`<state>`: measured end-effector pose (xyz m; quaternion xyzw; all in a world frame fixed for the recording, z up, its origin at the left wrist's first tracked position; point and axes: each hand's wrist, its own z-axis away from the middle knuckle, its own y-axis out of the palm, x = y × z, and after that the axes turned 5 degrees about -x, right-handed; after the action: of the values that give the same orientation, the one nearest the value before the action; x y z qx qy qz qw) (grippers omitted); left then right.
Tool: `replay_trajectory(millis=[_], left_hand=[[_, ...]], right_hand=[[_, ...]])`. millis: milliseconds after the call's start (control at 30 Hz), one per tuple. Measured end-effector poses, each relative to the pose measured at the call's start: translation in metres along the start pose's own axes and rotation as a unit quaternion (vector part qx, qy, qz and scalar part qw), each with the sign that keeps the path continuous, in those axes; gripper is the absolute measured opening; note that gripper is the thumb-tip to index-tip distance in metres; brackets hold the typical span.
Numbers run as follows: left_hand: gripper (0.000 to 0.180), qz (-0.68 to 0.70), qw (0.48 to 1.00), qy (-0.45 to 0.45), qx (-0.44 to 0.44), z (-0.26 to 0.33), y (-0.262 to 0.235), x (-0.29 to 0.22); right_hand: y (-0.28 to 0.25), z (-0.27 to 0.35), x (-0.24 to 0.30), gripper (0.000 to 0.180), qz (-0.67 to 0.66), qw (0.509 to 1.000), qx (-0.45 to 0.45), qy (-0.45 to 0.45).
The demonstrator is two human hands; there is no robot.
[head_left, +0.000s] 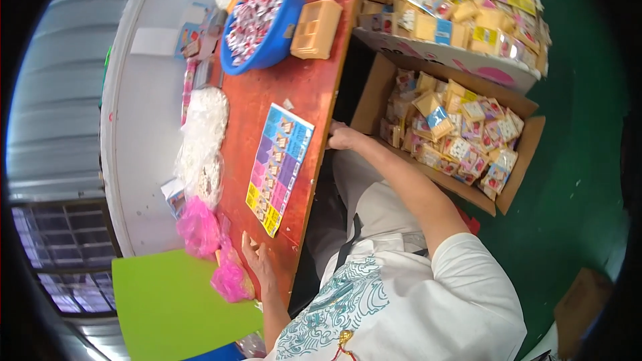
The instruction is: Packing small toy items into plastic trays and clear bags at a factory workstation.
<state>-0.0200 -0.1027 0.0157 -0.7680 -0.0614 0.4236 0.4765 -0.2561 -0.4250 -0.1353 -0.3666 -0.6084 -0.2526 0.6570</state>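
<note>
My left hand [259,262] rests on the red tabletop [267,87], its fingers apart. Just beyond it lies a printed sheet [281,168] in blue, purple, pink and yellow with rows of small pictures. At the table's right edge is my right hand [342,136], its fingers curled in; whatever they hold, if anything, is hidden. A tan compartment tray [316,29] stands farther up the table beside a blue basin [289,17] heaped with small red-and-white wrapped pieces.
An open cardboard box [374,93] of wrapped tan packs stands right of the table, with another full white box [461,67] behind it. Left are pink plastic bags [231,271], a white bag [200,140] and a lime-green panel [174,304].
</note>
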Motion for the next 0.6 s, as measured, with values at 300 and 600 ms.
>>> replay_trajectory(millis=[300, 600], left_hand=[[0.044, -0.028, 0.996, 0.086, -0.001, 0.02, 0.004, -0.016], [0.045, 0.059, 0.949, 0.259, 0.171, 0.048, 0.05, -0.103]], right_hand=[[-0.01, 0.047, -0.011, 0.025, -0.033, 0.999, 0.009, -0.031], [-0.048, 0.162, 0.052, 0.02, -0.01, 0.987, 0.004, 0.163]])
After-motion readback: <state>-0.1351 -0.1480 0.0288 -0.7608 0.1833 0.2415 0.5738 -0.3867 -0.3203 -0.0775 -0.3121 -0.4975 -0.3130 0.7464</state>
